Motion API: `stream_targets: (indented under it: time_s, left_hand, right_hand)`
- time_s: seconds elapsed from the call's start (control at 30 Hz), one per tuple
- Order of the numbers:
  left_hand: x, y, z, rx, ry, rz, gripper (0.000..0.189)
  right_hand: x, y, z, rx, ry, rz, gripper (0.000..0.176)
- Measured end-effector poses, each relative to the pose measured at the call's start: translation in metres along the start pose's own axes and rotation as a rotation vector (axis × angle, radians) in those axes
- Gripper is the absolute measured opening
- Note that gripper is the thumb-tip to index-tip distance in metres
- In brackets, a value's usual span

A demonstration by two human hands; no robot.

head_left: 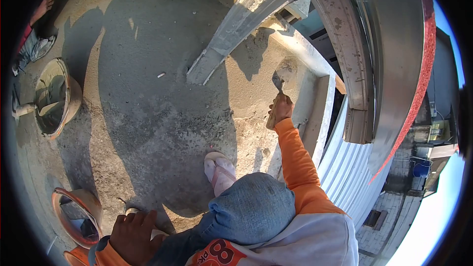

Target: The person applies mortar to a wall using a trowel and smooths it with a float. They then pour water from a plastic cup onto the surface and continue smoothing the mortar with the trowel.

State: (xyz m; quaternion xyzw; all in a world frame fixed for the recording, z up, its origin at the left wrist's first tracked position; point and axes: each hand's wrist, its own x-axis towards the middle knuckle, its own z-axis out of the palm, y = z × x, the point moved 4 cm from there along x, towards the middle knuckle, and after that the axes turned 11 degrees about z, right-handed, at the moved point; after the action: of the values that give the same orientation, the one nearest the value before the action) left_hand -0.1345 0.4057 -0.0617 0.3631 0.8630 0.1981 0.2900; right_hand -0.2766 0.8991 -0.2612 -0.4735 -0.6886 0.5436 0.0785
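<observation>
My right hand (282, 107), in an orange sleeve, grips the wooden handle of a trowel (279, 83). The trowel's metal blade points away from me, over fresh-looking mortar (288, 66) in the corner beside the low ledge. At the lower left, my left hand (133, 236) rests over my bent leg with its fingers laid out. No tool shows in it. My knee in blue jeans (253, 207) and one sandalled foot (219, 172) lie between the two hands.
A grey-coated frame post (212, 61) stands on the rough cement floor (152, 108). Two buckets (74, 96) (93, 207) sit at left. Another person's hand (47, 5) shows at upper left. On the right are a ledge (322, 106) and corrugated sheeting (342, 162).
</observation>
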Motion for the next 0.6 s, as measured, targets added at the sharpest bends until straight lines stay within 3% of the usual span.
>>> stream_targets:
  time_s: [0.1, 0.17, 0.27, 0.33, 0.43, 0.53, 0.6]
  left_hand:
    - [0.001, 0.004, -0.001, -0.015, -0.063, 0.003, 0.059]
    - [0.001, 0.005, -0.002, -0.002, -0.065, 0.023, 0.060]
    - [0.000, 0.004, 0.003, 0.005, -0.070, 0.034, 0.060]
    - [-0.002, 0.003, 0.007, 0.008, -0.049, -0.018, 0.061]
    - [-0.006, 0.004, 0.012, -0.043, -0.094, -0.181, 0.065]
    - [-0.004, 0.008, 0.016, -0.128, -0.110, -0.239, 0.063]
    - [0.002, 0.009, 0.012, -0.134, -0.068, -0.213, 0.062]
  right_hand:
    - [-0.035, 0.029, 0.001, -0.056, -0.059, -0.067, 0.040]
    - [-0.017, 0.031, 0.011, -0.332, 0.068, -0.235, 0.038]
    - [0.018, -0.014, 0.036, -0.607, 0.185, -0.468, 0.037]
    - [0.069, -0.035, 0.049, -0.782, 0.187, -0.374, 0.049]
    - [0.106, -0.083, 0.068, -0.970, 0.142, -0.459, 0.042]
    - [0.143, -0.111, 0.091, -1.150, 0.198, -0.595, 0.046]
    - [0.159, -0.121, 0.106, -1.092, 0.244, -0.621, 0.043]
